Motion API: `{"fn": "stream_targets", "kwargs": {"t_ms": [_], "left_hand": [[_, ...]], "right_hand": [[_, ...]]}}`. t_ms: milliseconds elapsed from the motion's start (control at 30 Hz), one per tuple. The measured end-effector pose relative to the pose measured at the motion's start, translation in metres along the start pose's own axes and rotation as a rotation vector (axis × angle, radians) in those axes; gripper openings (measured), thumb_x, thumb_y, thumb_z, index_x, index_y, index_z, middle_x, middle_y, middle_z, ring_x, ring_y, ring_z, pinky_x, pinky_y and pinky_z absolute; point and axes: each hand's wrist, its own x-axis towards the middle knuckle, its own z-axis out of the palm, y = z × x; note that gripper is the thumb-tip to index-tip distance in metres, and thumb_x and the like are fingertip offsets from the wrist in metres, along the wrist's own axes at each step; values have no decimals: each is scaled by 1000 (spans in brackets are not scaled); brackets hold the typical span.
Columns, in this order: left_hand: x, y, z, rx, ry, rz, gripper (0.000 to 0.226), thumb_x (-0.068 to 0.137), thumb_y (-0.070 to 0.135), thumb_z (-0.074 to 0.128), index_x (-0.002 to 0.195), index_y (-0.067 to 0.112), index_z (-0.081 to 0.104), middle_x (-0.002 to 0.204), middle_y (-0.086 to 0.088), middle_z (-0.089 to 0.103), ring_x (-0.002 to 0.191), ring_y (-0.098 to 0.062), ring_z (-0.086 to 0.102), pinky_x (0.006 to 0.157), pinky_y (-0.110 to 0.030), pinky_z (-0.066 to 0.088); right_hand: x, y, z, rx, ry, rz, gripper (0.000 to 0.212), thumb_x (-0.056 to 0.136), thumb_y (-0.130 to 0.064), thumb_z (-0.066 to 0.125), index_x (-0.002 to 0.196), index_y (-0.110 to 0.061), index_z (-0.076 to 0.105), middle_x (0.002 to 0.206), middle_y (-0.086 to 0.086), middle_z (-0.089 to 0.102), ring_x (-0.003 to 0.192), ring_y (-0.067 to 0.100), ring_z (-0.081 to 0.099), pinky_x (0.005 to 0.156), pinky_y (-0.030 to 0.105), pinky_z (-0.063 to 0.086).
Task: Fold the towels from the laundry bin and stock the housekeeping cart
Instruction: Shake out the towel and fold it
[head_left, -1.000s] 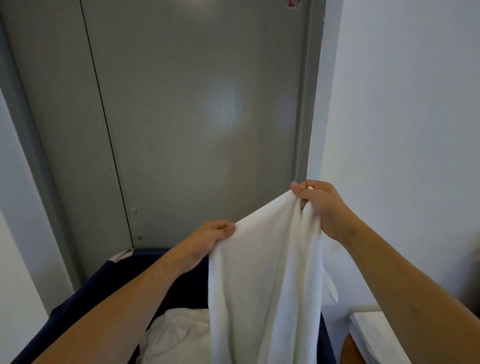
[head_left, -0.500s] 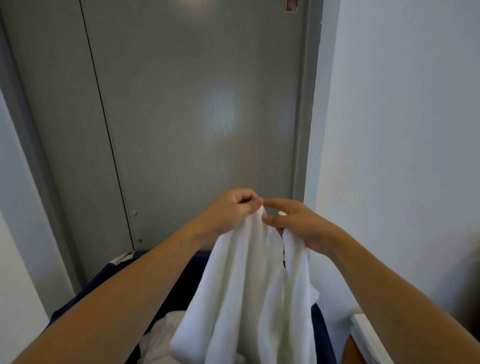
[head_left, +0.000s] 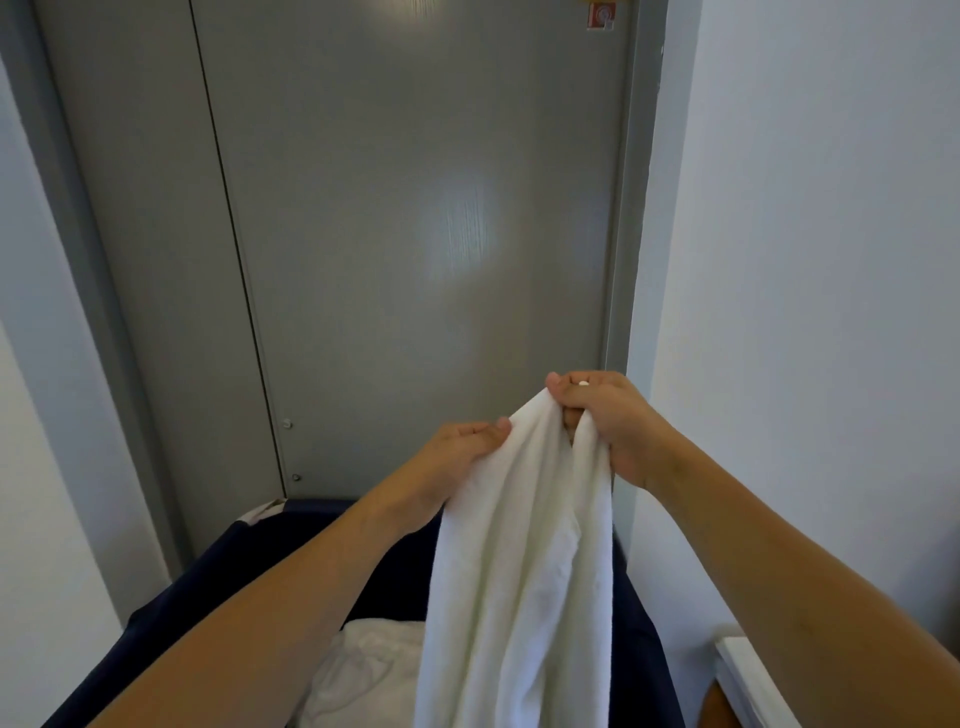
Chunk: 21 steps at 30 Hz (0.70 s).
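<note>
Both hands are holding one white towel (head_left: 519, 561) up in the air, above the laundry bin (head_left: 208, 577). Right hand (head_left: 615, 423) is gripping the top edge, fingers curled round the bunched cloth, thumb lying over the top. Left hand (head_left: 457, 457) is sitting just beside it, slightly lower, pinching the same top edge between thumb and curled fingers. The two hands are nearly touching, with only a fold of towel between them.

The towel is hanging down in long vertical folds from both grips and running off the bottom edge of the frame. Its lower end is out of view, so I cannot tell whether it is touching anything below.

The bin is dark navy fabric, its far rim sitting close to the grey door (head_left: 415, 234). More white linen (head_left: 363, 670) is lying crumpled inside, toward the bin's near side, partly hidden behind the hanging towel and the left forearm.

A white flat edge (head_left: 748, 675) is showing at the bottom right corner, beside the bin's right side; too little is showing to say what it is. A white wall (head_left: 805, 260) is filling the right side, and a small red-and-white sticker (head_left: 601, 15) is sitting at the door's top right corner.
</note>
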Motion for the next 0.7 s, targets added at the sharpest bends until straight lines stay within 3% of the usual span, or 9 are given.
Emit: {"fn": "stream_targets", "kwargs": {"t_ms": [167,333,400,500,600,700], "left_hand": [[-7,-23,-32,116,43,-59,34,99,36,64,99,3,70,90,-3,73,80,-14,65,68,-23,49],[-6,-19,-44,216,141,-6,27,99,25,65,74,17,61,69,3,55,62,-11,47,56,-24,37],[-4,-4,-41,262,165,66,30,100,22,64,71,17,59,69,3,52,63,-12,45,58,-25,36],[1,22,-24,346,96,171,23,100,20,64,81,7,63,76,-6,48,72,-17,42,66,-30,33],[6,38,-3,387,29,222,24,100,22,65,87,1,65,76,-6,52,72,-17,47,67,-27,39],[8,42,7,333,9,243,26,100,21,63,92,-4,66,82,-7,60,76,-16,54,72,-27,45]], "right_hand": [[8,4,-31,-48,217,28,52,93,-32,71,57,-13,39,54,4,35,51,20,39,61,29,39],[7,20,-35,-143,329,62,48,95,-31,69,59,-9,46,62,5,50,65,24,52,66,31,45],[1,25,-33,-276,235,60,38,93,-31,71,69,-5,58,70,9,58,72,25,58,71,35,50],[-10,19,-21,-315,-11,21,9,93,-27,73,100,-22,76,81,3,70,67,12,62,67,28,55],[-21,9,-1,-234,-248,2,22,96,-23,68,118,-28,70,78,-3,73,62,7,63,61,21,52],[-20,8,7,-181,-291,11,24,96,-25,68,113,-9,72,89,9,74,73,18,69,68,28,57]]}}
